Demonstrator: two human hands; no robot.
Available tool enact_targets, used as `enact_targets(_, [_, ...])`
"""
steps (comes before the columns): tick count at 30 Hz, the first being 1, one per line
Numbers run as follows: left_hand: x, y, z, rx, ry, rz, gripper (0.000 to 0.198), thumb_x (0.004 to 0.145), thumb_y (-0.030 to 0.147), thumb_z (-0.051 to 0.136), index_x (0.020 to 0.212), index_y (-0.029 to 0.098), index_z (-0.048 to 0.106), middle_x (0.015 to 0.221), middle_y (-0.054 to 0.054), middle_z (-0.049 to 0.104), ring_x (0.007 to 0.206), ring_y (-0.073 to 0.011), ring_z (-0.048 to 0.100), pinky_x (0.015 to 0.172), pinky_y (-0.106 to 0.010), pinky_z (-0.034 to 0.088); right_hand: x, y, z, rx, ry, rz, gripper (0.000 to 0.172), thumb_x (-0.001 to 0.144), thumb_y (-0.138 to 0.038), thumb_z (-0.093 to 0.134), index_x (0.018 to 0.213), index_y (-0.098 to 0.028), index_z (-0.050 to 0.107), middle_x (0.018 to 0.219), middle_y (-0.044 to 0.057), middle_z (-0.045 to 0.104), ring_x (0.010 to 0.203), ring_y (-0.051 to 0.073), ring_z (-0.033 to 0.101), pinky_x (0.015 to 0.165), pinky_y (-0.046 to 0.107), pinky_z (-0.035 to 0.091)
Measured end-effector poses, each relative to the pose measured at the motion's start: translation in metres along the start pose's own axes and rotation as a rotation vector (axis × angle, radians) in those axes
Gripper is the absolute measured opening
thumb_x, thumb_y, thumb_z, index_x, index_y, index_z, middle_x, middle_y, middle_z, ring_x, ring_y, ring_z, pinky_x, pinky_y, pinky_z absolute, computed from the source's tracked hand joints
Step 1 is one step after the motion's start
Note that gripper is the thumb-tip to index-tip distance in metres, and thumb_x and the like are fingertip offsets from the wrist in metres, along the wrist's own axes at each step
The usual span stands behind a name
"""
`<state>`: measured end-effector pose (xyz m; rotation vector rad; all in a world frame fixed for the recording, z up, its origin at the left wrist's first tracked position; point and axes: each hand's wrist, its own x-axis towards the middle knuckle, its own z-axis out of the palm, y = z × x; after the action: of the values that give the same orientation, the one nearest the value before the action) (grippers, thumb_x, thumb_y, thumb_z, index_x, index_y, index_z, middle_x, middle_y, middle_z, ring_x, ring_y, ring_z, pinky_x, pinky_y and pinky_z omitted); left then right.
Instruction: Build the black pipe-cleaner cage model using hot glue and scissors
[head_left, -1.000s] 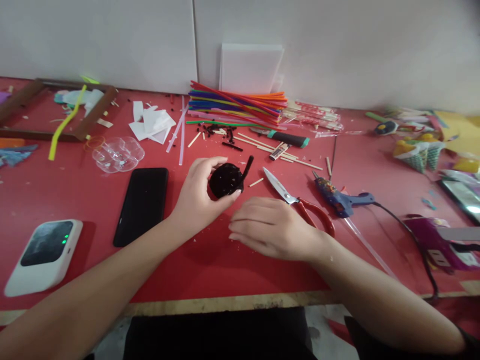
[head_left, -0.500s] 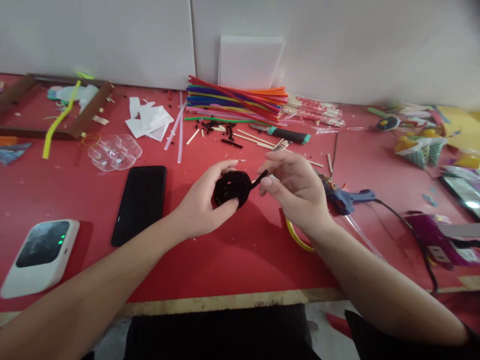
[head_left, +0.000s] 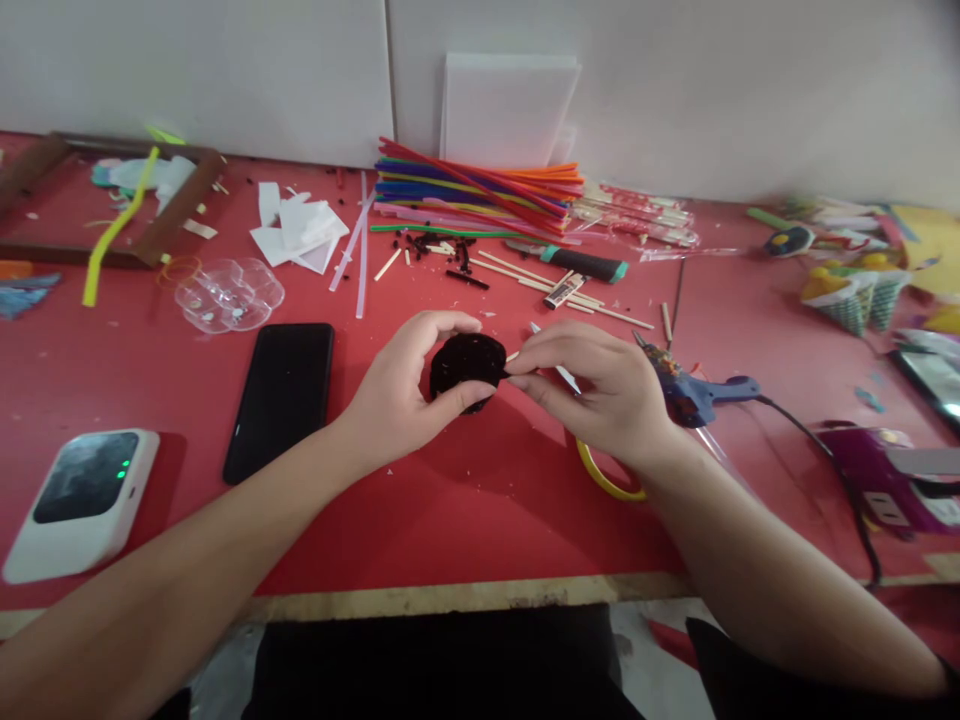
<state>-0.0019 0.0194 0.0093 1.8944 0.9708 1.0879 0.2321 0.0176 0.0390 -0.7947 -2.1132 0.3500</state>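
Note:
A round black fuzzy coil (head_left: 466, 365) is held over the red table by my left hand (head_left: 409, 385), its thumb across the front and its fingers behind the upper edge. My right hand (head_left: 600, 385) pinches at the coil's right edge, thumb and forefinger pressed together on its black strand end, which they mostly hide. Under and beside my right hand lie yellow-handled scissors (head_left: 611, 482), their blade partly covered. A blue hot glue gun (head_left: 694, 395) rests just right of that hand.
A phone (head_left: 281, 400) and a white device (head_left: 82, 505) lie at the left. Behind the hands are colourful pipe cleaners (head_left: 472, 195), wooden sticks, a green-black cutter (head_left: 581, 263) and white paper scraps (head_left: 304, 232). A brown frame (head_left: 176, 205) is back left, a purple power strip (head_left: 874, 480) right.
My right thumb and forefinger have closed on the strand, which stuck out to the right before and now hardly shows. The coil has turned slightly in my left hand. The view has shifted a little.

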Motion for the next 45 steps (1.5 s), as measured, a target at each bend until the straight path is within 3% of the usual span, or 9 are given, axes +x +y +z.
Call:
enact_targets(5, [0.003, 0.005, -0.007, 0.287, 0.018, 0.130, 0.039, 0.097, 0.042, 0.072, 0.130, 0.024, 0.064, 0.131, -0.010, 0.074, 0.131, -0.0300, 0.061, 0.115, -0.047, 0.049, -0.003, 0.004, 0.001, -0.112, -0.015, -0.117, 0.022, 0.095, -0.011, 0.068, 0.108, -0.027, 0.076, 0.096, 0.004, 0.077, 0.089, 0.019, 0.074, 0.077, 0.035, 0.063])
enact_targets(11, [0.000, 0.004, -0.005, 0.394, 0.098, 0.325, 0.039, 0.092, 0.034, 0.075, 0.126, 0.020, 0.060, 0.141, -0.016, 0.065, 0.133, -0.0313, 0.063, 0.115, -0.050, 0.050, -0.001, 0.006, 0.004, -0.128, 0.008, -0.091, 0.019, 0.096, -0.011, 0.068, 0.106, -0.025, 0.076, 0.102, 0.006, 0.073, 0.095, 0.019, 0.073, 0.083, 0.036, 0.062])
enact_targets(18, [0.003, 0.004, -0.003, 0.492, 0.200, 0.500, 0.028, 0.093, 0.018, 0.073, 0.118, 0.019, 0.060, 0.117, -0.011, 0.072, 0.113, -0.0232, 0.072, 0.100, -0.037, 0.059, 0.000, 0.004, 0.011, -0.081, 0.025, -0.050, 0.018, 0.097, -0.011, 0.065, 0.105, -0.025, 0.075, 0.105, 0.007, 0.076, 0.099, 0.021, 0.073, 0.085, 0.039, 0.061])
enact_targets(24, [0.004, 0.004, -0.004, 0.454, 0.155, 0.515, 0.022, 0.094, 0.015, 0.071, 0.113, 0.018, 0.062, 0.114, -0.010, 0.073, 0.110, -0.0212, 0.072, 0.098, -0.034, 0.060, 0.000, 0.003, 0.008, -0.081, 0.011, -0.053, 0.020, 0.094, -0.011, 0.066, 0.105, -0.026, 0.074, 0.101, 0.005, 0.072, 0.095, 0.021, 0.070, 0.084, 0.041, 0.057])
enact_targets(31, [0.004, 0.003, -0.006, 0.419, 0.083, 0.535, 0.015, 0.095, 0.013, 0.069, 0.107, 0.018, 0.064, 0.113, -0.010, 0.073, 0.107, -0.0195, 0.073, 0.096, -0.034, 0.062, 0.001, 0.001, 0.003, -0.258, 0.019, -0.119, 0.017, 0.094, -0.016, 0.068, 0.101, -0.029, 0.076, 0.109, 0.005, 0.057, 0.101, 0.023, 0.060, 0.090, 0.048, 0.048])
enact_targets(39, [0.005, 0.000, -0.007, 0.429, 0.093, 0.583, 0.011, 0.095, 0.014, 0.071, 0.102, 0.020, 0.067, 0.111, -0.009, 0.072, 0.105, -0.0187, 0.074, 0.093, -0.034, 0.064, 0.000, 0.003, 0.001, -0.364, -0.020, -0.174, 0.025, 0.092, -0.006, 0.064, 0.099, -0.028, 0.074, 0.110, 0.005, 0.063, 0.099, 0.023, 0.058, 0.087, 0.047, 0.044])
enact_targets(45, [0.006, -0.001, -0.007, 0.431, 0.108, 0.599, 0.010, 0.094, 0.014, 0.073, 0.100, 0.019, 0.067, 0.109, -0.009, 0.072, 0.103, -0.0181, 0.075, 0.092, -0.033, 0.064, 0.003, -0.003, -0.004, -0.439, -0.050, -0.234, 0.021, 0.095, -0.010, 0.066, 0.102, -0.028, 0.073, 0.104, 0.005, 0.067, 0.093, 0.022, 0.061, 0.086, 0.047, 0.049])
